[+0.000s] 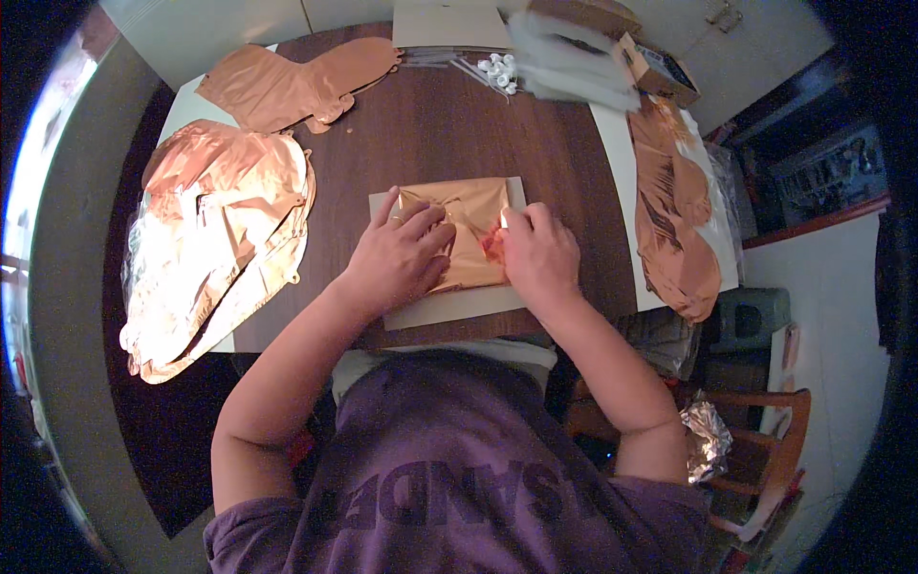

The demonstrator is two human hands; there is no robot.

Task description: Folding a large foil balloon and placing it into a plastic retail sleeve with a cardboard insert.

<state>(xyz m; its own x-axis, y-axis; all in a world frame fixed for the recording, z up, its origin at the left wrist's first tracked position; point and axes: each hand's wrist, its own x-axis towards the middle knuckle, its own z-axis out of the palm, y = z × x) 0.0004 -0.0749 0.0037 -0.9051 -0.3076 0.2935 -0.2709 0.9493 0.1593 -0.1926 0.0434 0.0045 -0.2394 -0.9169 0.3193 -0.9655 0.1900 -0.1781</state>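
A rose-gold foil balloon (469,263), folded into a flat rectangle, lies on a pale sheet of card (421,314) at the middle of the table. My left hand (402,256) rests on the balloon's left part with its fingers spread. At the right edge of the foil my right hand (541,256) is closed, its fingers curled and pinching that edge. Its fingertips are partly hidden, and a reddish patch of foil shows beside them.
Flat foil balloons lie at the left (215,215), far left (296,81) and right (674,215) of the brown table (411,124). At the back are small white pieces (498,71), clear plastic bags (564,62) and an open box (660,69). A wooden chair (765,421) stands lower right.
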